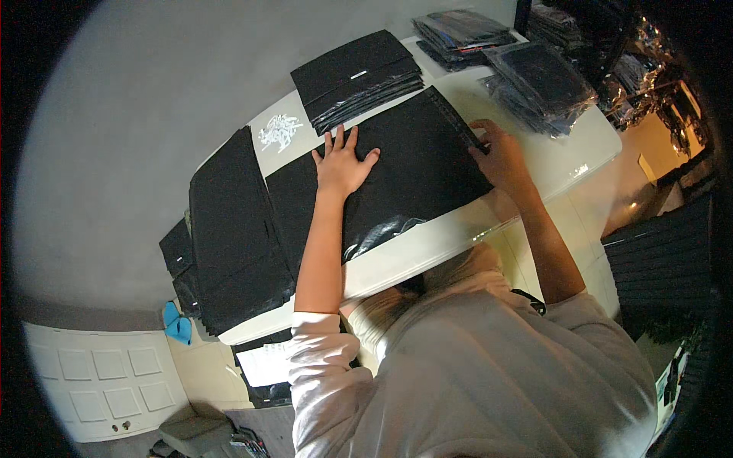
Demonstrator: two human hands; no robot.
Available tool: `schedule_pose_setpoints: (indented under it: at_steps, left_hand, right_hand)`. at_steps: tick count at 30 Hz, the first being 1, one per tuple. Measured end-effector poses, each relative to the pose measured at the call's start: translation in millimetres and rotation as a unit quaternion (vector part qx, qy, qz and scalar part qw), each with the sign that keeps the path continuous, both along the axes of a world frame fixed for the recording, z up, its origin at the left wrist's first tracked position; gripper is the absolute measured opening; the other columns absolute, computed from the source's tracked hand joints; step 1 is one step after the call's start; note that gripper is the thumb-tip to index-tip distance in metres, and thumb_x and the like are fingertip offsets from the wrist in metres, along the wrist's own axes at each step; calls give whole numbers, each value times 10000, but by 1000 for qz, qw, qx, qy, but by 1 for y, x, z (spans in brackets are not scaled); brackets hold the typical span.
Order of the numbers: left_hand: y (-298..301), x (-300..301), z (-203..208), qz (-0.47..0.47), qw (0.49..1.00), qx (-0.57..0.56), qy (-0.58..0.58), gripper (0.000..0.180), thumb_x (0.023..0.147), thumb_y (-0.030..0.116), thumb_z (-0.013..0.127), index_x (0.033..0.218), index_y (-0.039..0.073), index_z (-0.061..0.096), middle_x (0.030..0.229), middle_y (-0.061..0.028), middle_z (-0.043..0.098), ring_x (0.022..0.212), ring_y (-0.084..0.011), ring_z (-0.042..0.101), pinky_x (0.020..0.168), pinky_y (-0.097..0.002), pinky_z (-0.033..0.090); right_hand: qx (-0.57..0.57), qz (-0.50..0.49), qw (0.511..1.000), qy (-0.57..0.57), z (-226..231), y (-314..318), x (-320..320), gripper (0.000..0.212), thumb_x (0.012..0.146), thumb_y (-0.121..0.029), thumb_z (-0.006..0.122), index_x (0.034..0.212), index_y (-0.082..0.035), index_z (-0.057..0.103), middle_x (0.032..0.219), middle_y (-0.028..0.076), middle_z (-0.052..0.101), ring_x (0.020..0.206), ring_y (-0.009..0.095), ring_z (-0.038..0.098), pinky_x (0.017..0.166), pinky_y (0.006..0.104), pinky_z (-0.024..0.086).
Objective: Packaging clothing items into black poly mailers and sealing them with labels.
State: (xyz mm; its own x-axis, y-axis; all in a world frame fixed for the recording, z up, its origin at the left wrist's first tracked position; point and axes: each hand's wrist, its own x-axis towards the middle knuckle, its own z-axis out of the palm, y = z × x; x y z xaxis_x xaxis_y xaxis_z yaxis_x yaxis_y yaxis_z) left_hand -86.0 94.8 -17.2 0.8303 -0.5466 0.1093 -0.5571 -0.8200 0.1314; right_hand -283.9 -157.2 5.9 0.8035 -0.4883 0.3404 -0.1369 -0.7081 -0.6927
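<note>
A wide black sheet [420, 160], which looks like felt or fabric, lies flat on the white table in front of me. Glossy plastic shows along its near edge. My left hand [343, 168] presses on it with the fingers spread, close to its far edge. At the sheet's right end, my right hand [500, 156] has its thumb and fingers closed on the edge strip. Just beyond the left fingertips sits a stack of folded black pieces [355, 72] with a small white label on top. Small white labels or clips [279, 132] lie in a loose pile left of that stack.
A tall stack of black sheets [233, 237] covers the table's left end. Clear-bagged dark packets [542, 80] and another bagged pile [462, 34] occupy the far right of the white table [588, 149]. Bags crowd a shelf [634, 72] beyond. A blue object [177, 324] is on the floor.
</note>
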Motion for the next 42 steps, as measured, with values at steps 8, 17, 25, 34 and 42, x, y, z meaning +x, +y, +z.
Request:
schedule_pose_setpoints:
  at_steps: [8,17,25,34,42]
  left_hand:
    - [1,0,1,-1,1000,-8,18,830,908,685,475,1571,198,370,1661,-124,247,1537,-363,195,1206,-652,151]
    - [4,1,1,-5,1000,-17,17,848,894,679,496,1570,181,371,1653,-140,263,1536,-369,197,1198,-669,145]
    - [5,1,-3,-12,999,-26,14,850,895,674,494,1566,166,377,1650,-150,268,1533,-370,210,1194,-669,154]
    - [-4,5,-6,-26,999,-40,-15,842,909,652,500,1556,125,387,1641,-160,286,1526,-377,228,1199,-657,148]
    - [6,-28,6,-157,985,-67,-38,692,993,463,518,1530,44,397,1619,-184,319,1521,-368,238,1212,-604,180]
  right_hand:
    - [-35,30,998,-45,27,31,9,424,848,-56,711,1256,-127,617,959,186,743,903,400,714,822,464,566]
    - [-58,73,995,-25,39,77,17,447,831,-84,746,1255,-111,609,987,171,738,901,376,720,809,459,574]
    - [-35,150,985,73,44,88,25,459,918,-374,700,1254,-72,617,899,159,745,863,379,718,803,466,563]
    - [-147,213,966,-16,-50,-1,137,485,1059,-370,473,1420,-51,523,1454,239,493,1367,350,469,1143,439,362]
    - [-298,230,919,120,-58,19,158,725,1055,-507,367,1553,14,283,1643,205,233,1513,349,254,1239,474,196]
